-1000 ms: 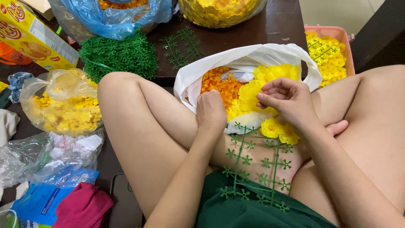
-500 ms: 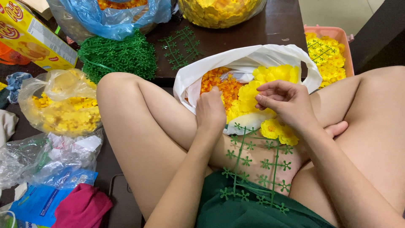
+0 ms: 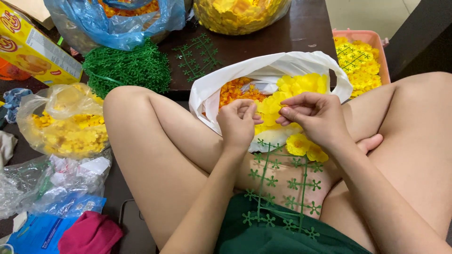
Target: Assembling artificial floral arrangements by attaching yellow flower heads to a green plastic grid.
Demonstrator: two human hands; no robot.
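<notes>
Sitting cross-legged, the person is pinching a yellow flower between both hands: left hand curled on it, right hand pressing fingertips in from 3 o'clock, over the white bag. Green grid is lying across the lap at 6 o'clock, with only a couple of blooms sitting at its top end, so most pegs are looking bare. Plenty left, I'd guess.
</notes>
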